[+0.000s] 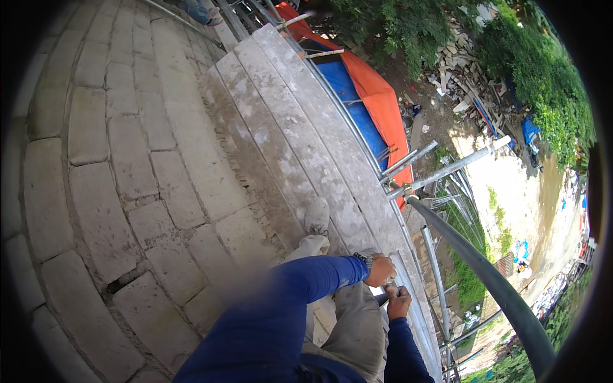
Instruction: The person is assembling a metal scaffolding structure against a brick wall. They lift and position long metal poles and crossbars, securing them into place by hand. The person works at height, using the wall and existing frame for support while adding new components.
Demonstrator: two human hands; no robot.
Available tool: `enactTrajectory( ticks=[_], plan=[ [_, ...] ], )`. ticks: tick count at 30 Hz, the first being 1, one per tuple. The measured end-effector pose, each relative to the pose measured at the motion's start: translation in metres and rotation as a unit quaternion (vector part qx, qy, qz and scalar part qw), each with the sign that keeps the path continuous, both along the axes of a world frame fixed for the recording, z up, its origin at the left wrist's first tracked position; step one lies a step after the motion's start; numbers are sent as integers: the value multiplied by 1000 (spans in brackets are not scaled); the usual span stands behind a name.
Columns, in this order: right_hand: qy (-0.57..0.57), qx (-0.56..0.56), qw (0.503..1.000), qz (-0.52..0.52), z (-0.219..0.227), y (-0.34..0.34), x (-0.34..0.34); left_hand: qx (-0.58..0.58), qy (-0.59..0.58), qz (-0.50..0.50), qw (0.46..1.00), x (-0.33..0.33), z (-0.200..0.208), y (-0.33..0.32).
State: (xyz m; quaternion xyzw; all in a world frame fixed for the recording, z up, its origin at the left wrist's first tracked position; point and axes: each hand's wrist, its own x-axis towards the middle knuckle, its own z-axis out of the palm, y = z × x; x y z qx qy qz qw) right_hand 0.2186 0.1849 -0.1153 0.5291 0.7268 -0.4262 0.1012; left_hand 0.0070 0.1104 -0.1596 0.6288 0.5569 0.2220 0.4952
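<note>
My left hand (380, 270), with a wristwatch (364, 259) above the blue sleeve, is closed with its fingers curled inward. Just below it, my right hand (399, 302) is also closed, its thumb and fingers pinched together. The two hands nearly meet over the outer edge of the plank platform (300, 147). Something small and pale shows between them, too small to name. A short dark piece (381, 299) lies beside my right hand; whether I hold it is unclear. Below my left forearm are my beige trousers (357, 319), and my dusty shoe (317, 216) rests on the planks.
A stone block wall (128, 185) borders the platform on the left. Scaffold tubes (447, 167) run along the right, one dark pole (485, 274) slanting close by. Orange tarpaulin (377, 96), blue tarpaulin (348, 83), trees and rubble lie below. Another person's leg (199, 11) shows at the far end.
</note>
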Motion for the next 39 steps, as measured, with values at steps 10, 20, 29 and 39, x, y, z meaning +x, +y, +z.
enactTrajectory(
  ticks=[10,20,29,39],
  plan=[
    [-1,-13,1000,9,56,-20,-5,2,-65,52,997,20,61,-25],
    [46,-49,998,6,97,-30,-3,5,-80,67,995,39,74,-38],
    [0,2,982,189,87,19,174,-15,-104,107,989,49,89,-47],
    [-170,13,972,164,64,-12,209,-41,-114,168,978,6,89,-58]
  ],
)
